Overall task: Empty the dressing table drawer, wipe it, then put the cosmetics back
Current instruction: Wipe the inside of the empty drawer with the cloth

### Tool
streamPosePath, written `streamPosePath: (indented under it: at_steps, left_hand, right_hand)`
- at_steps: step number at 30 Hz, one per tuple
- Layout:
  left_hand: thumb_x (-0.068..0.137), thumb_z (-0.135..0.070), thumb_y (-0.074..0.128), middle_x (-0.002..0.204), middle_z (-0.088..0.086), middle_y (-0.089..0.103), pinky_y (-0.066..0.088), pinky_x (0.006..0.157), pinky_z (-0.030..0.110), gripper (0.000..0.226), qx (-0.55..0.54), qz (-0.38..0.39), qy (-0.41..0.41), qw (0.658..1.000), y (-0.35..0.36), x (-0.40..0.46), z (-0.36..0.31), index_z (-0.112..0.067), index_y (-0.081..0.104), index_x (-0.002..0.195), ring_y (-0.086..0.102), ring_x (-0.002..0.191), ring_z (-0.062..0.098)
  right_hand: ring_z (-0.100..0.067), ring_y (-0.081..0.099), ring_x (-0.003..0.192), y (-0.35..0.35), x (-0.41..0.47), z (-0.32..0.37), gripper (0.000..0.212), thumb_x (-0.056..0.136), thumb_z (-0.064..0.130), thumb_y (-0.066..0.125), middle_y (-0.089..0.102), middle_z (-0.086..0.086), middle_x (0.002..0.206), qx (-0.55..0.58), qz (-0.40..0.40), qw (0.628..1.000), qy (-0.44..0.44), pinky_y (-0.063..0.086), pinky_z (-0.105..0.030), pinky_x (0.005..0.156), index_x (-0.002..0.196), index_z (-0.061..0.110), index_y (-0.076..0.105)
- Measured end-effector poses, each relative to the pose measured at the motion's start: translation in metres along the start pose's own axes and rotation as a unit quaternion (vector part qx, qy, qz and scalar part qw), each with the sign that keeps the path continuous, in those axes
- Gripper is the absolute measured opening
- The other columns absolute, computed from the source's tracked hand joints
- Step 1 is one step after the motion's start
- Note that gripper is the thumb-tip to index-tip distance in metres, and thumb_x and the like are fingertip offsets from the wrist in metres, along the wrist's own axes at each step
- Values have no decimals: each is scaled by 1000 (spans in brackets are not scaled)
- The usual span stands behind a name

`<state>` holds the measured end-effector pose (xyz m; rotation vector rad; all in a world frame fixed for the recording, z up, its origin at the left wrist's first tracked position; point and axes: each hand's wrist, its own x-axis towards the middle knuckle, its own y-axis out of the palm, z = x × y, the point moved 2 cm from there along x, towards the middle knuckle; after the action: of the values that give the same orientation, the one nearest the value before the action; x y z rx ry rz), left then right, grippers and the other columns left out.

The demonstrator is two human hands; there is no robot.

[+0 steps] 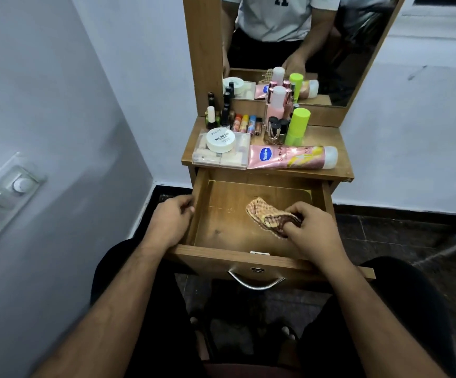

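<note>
The wooden drawer point(221, 214) of the dressing table is pulled out, and inside it lies only a checked cloth point(262, 214). My right hand point(311, 227) grips that cloth against the drawer floor near the right side. My left hand point(172, 219) holds the drawer's left wall, fingers curled over its edge. On the tabletop point(338, 156) stand the cosmetics: a pink Vaseline tube point(289, 157) lying flat, a clear box point(221, 155) with a white nail polish jar point(220, 139) on it, a lime-green bottle point(297, 126), a pink bottle point(275, 105), several small nail polish bottles point(224, 113) and lip balms point(245, 123).
A mirror point(303, 36) rises behind the tabletop and reflects a person's torso and the bottles. A wall with a switch panel point(3, 197) is close on the left. The drawer's metal handle point(256, 282) faces my knees. Dark floor tiles lie to the right.
</note>
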<state>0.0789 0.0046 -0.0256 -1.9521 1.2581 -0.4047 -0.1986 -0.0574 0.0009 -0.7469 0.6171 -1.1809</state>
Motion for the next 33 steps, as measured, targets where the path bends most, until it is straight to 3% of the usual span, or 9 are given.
streamPosePath:
  at_steps: [3, 6, 9, 15, 19, 24, 28, 31, 33]
  left_hand:
    - [96, -17, 57, 133, 0, 62, 41, 108, 37, 46, -2, 12, -22, 1000, 3, 2, 3, -19, 50, 142, 55, 124, 20]
    - [95, -18, 59, 126, 0, 66, 45, 104, 37, 37, -7, 24, -20, 999, 2, 4, 5, -19, 60, 133, 60, 118, 19]
    - [95, -20, 59, 123, 0, 68, 48, 101, 36, 35, 0, 19, -16, 1000, 1, 4, 5, -18, 62, 130, 62, 114, 18]
    - [94, -18, 61, 122, 1, 69, 45, 95, 26, 35, 14, 12, -4, 1000, 3, 4, 4, -19, 63, 129, 63, 112, 18]
    - [95, -21, 60, 128, 2, 65, 43, 99, 27, 39, 36, 13, -4, 999, 4, 5, 6, -19, 60, 134, 60, 118, 21]
    - [95, -22, 60, 128, -2, 65, 45, 103, 31, 39, 14, 22, -1, 1000, 5, 7, 12, -21, 60, 134, 60, 119, 18]
    - [94, -24, 61, 128, -1, 65, 45, 103, 31, 40, 25, 24, 7, 999, 7, 10, 16, -22, 60, 134, 60, 119, 17]
    - [94, -23, 62, 128, 1, 66, 45, 104, 32, 40, 22, 21, 9, 999, 8, 12, 18, -21, 60, 134, 60, 119, 18]
    - [94, -22, 62, 128, 2, 66, 45, 104, 33, 40, 21, 18, 9, 1000, 9, 12, 18, -20, 60, 134, 60, 118, 19]
  right_hand:
    - [-11, 65, 81, 17, 24, 23, 10, 85, 24, 68, 71, 7, 88, -1, 21, 1000, 2, 56, -35, 71, 94, 23, 71]
    - [-22, 69, 81, 54, 56, 37, 6, 81, 22, 68, 74, -3, 86, 25, 73, 994, 73, 52, -29, 67, 84, 17, 72]
    - [-30, 71, 83, 94, 80, 44, 11, 78, 15, 75, 75, -15, 92, 198, 125, 954, 187, 59, -39, 74, 76, 8, 66]
    - [-32, 66, 103, 127, 74, 87, 34, 87, -12, 61, 67, -14, 107, 375, 241, 871, 207, 59, -45, 71, 115, 8, 58]
    - [-35, 70, 98, 144, 94, 91, 41, 77, -9, 73, 71, -17, 110, 319, 173, 913, 187, 60, -54, 79, 114, 6, 65]
    - [-28, 69, 102, 130, 113, 101, 30, 80, 3, 76, 73, -11, 109, 266, 36, 950, 159, 57, -38, 89, 109, 9, 72]
    - [-38, 69, 103, 120, 99, 101, 34, 82, -12, 67, 70, -19, 107, 290, 210, 918, 167, 58, -51, 84, 113, 0, 63]
    - [-34, 68, 104, 116, 77, 98, 19, 86, -11, 65, 70, -16, 100, 234, 373, 882, 165, 57, -44, 83, 100, 0, 59]
    - [-29, 67, 101, 114, 70, 100, 15, 88, -9, 64, 68, -17, 111, 208, 401, 878, 156, 56, -41, 82, 91, 4, 57]
